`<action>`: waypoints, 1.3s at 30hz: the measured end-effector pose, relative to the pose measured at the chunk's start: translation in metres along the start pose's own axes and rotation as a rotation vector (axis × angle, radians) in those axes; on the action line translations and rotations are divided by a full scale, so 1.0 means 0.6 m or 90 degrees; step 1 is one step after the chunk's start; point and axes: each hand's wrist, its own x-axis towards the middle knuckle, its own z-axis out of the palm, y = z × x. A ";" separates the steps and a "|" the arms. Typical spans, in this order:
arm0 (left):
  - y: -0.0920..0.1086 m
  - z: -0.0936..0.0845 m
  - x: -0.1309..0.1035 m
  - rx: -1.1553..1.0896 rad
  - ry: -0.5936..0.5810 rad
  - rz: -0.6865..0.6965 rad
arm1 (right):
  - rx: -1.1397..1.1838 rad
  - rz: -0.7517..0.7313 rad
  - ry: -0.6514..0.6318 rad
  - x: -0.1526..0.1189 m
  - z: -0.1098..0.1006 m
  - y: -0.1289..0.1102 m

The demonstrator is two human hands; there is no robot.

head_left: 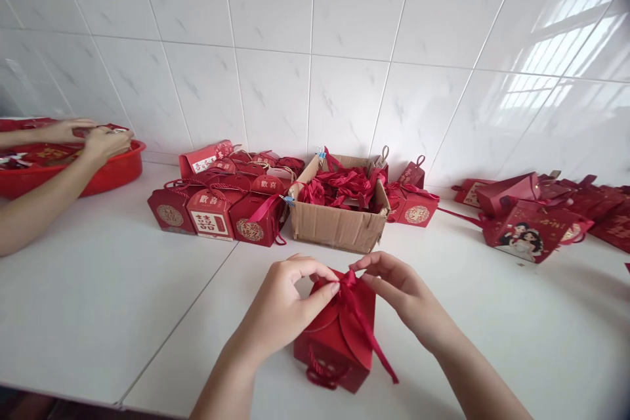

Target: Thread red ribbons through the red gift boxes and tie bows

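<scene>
A red gift box (pixel 335 341) with a rope handle stands on the white table near the front, its curved top flaps folded together. Red ribbon (pixel 367 328) is knotted at its top, and one tail hangs down the right side. My left hand (pixel 290 302) pinches the ribbon at the left of the knot between thumb and fingertips. On the other side, my right hand (pixel 398 289) has thumb and fingers closed on the ribbon at the right of the knot.
Behind the box, a cardboard box (pixel 339 230) holds red ribbons. Finished-looking red boxes (pixel 211 210) cluster left of it, more (pixel 526 230) lie right. Another person's hands (pixel 103 141) are over a red basin (pixel 113 167) at far left. A tiled wall (pixel 275 6) bounds the table.
</scene>
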 end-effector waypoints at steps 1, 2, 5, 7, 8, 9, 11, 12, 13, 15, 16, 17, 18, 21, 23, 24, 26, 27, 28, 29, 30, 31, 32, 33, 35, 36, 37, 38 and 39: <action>0.004 -0.004 0.000 0.001 -0.015 -0.012 | -0.039 -0.017 -0.003 0.001 -0.001 0.000; 0.007 -0.007 0.001 0.000 -0.033 -0.020 | -0.067 -0.033 -0.011 0.001 -0.002 0.000; 0.018 -0.016 0.006 0.007 -0.094 -0.031 | -0.085 -0.068 -0.042 -0.001 0.000 -0.004; 0.024 -0.021 0.011 0.026 -0.123 -0.031 | -0.081 -0.082 -0.060 -0.004 0.002 -0.007; 0.027 -0.023 0.013 0.038 -0.132 -0.029 | -0.082 -0.084 -0.069 -0.006 0.004 -0.008; 0.029 -0.026 0.015 0.051 -0.139 -0.029 | -0.084 -0.083 -0.078 -0.007 0.005 -0.009; 0.032 -0.030 0.017 0.071 -0.155 -0.030 | -0.083 -0.072 -0.087 -0.010 0.007 -0.010; 0.032 -0.032 0.017 0.077 -0.163 -0.034 | -0.078 -0.069 -0.084 -0.011 0.008 -0.010; 0.031 -0.033 0.016 0.081 -0.169 -0.040 | -0.071 -0.070 -0.075 -0.012 0.009 -0.009; 0.029 -0.033 0.012 0.073 -0.170 -0.055 | -0.061 -0.089 -0.037 -0.014 0.012 -0.007; 0.027 -0.032 0.010 0.061 -0.166 -0.063 | -0.065 -0.108 -0.013 -0.015 0.013 -0.005; 0.024 -0.029 0.008 0.043 -0.164 -0.071 | -0.079 -0.135 0.012 -0.016 0.016 -0.004; 0.022 -0.027 0.006 0.021 -0.162 -0.077 | -0.100 -0.166 0.030 -0.016 0.018 -0.002; 0.018 -0.019 0.003 -0.039 -0.164 -0.090 | -0.190 -0.279 0.040 -0.016 0.027 0.002; 0.016 -0.017 0.003 -0.060 -0.164 -0.095 | -0.239 -0.348 0.032 -0.014 0.032 0.005; 0.016 -0.017 0.003 -0.066 -0.165 -0.096 | -0.259 -0.375 0.030 -0.013 0.034 0.006; 0.014 -0.017 0.002 -0.072 -0.170 -0.097 | -0.293 -0.410 0.033 -0.011 0.037 0.009; 0.013 -0.017 0.001 -0.074 -0.169 -0.097 | -0.312 -0.420 0.032 -0.010 0.038 0.010; 0.012 -0.016 0.001 -0.076 -0.169 -0.097 | -0.331 -0.428 0.032 -0.009 0.039 0.011; 0.011 -0.016 0.000 -0.079 -0.167 -0.096 | -0.352 -0.436 0.031 -0.008 0.039 0.010; 0.010 -0.015 -0.001 -0.081 -0.164 -0.096 | -0.374 -0.444 0.028 -0.008 0.039 0.010; 0.009 -0.015 -0.002 -0.085 -0.161 -0.094 | -0.396 -0.451 0.027 -0.007 0.039 0.008; 0.008 -0.015 -0.002 -0.088 -0.159 -0.092 | -0.418 -0.458 0.028 -0.006 0.039 0.005; 0.007 -0.014 -0.003 -0.092 -0.157 -0.090 | -0.438 -0.463 0.032 -0.006 0.040 0.002; 0.005 -0.015 -0.002 -0.099 -0.151 -0.081 | -0.476 -0.471 0.040 -0.004 0.040 -0.005; 0.004 -0.015 -0.001 -0.104 -0.150 -0.077 | -0.495 -0.474 0.044 -0.002 0.041 -0.009; 0.003 -0.015 -0.001 -0.111 -0.149 -0.073 | -0.515 -0.475 0.048 -0.001 0.041 -0.012; 0.002 -0.015 0.000 -0.119 -0.148 -0.071 | -0.537 -0.475 0.051 0.000 0.041 -0.014; 0.001 -0.015 0.001 -0.126 -0.148 -0.070 | -0.563 -0.476 0.054 0.000 0.041 -0.016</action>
